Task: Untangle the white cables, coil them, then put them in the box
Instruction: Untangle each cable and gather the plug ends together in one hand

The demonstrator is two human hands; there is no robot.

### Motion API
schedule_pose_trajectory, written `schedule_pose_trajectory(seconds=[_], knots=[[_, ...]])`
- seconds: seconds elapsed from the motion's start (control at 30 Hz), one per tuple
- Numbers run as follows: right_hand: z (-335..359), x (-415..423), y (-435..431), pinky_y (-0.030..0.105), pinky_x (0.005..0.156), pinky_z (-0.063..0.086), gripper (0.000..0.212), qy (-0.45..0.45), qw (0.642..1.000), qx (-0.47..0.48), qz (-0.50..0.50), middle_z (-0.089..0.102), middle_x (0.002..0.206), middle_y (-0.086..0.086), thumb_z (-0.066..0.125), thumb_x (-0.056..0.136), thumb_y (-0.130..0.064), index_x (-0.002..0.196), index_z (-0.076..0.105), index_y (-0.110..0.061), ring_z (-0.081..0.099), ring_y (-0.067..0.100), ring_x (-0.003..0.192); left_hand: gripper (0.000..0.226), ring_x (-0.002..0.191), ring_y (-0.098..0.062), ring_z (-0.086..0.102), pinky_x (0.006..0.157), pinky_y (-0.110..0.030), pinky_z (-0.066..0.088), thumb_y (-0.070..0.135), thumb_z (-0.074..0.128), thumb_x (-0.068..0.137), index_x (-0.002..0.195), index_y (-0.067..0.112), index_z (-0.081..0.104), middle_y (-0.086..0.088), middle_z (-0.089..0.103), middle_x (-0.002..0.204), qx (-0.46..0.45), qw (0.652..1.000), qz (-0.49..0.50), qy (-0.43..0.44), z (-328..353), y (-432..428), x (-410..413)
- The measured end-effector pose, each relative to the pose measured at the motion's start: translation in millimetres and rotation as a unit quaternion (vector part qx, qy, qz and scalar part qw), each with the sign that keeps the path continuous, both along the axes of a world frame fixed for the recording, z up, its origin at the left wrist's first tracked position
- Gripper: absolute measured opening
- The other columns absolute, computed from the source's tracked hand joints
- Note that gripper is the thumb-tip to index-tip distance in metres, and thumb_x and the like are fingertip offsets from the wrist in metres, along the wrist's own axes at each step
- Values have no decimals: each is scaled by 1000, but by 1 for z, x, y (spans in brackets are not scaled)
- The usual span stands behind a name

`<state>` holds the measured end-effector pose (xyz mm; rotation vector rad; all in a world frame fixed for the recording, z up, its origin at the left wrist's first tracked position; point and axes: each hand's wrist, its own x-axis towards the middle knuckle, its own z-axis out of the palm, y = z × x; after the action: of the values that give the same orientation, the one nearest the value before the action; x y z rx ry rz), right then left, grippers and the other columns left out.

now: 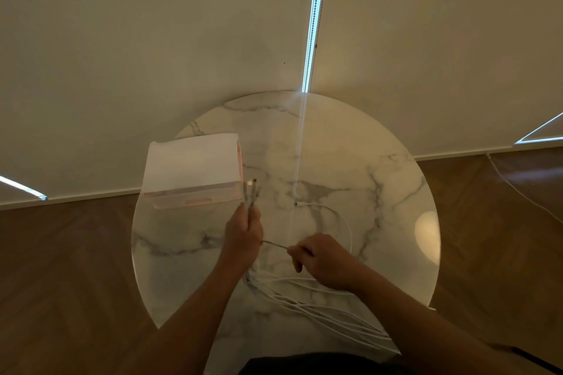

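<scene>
Looked forward and steeply down from head height, close over the near edge of the round tabletop (380, 167), wide-angle, with the whole top, floor (76, 268) and wall (152, 39) in frame.

I look down on a round white table (380, 161) with grey marble veining, standing on a brown wooden floor (61, 268). Behind it I see cream roller blinds (152, 39) with a bead chain (313, 24) hanging at a bright gap.
</scene>
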<state>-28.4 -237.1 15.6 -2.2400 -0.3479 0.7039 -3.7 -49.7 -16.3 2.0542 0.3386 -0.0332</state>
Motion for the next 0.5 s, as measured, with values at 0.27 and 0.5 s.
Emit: schedule_pose_trajectory(seconds=[0.27, 0.5], knots=[[-45, -20, -90, 18, 62, 38, 40, 65, 992, -109, 20, 55, 56, -8, 51, 99, -36, 61, 61, -26, 51, 2, 53, 31, 34, -9, 31, 34, -16, 26, 20, 39, 104, 74, 13, 40, -8, 36, 56, -187, 953, 233, 45, -13, 42, 9], [-58, -24, -116, 18, 68, 39, 35, 93, 974, -199, 59, 55, 74, -10, 43, 102, -34, 70, 57, -28, 50, 2, 66, 29, 29, -6, 25, 35, -11, 21, 15, 37, 103, 74, 16, 39, -6, 31, 59, -278, 907, 311, 60, -19, 53, 9]])
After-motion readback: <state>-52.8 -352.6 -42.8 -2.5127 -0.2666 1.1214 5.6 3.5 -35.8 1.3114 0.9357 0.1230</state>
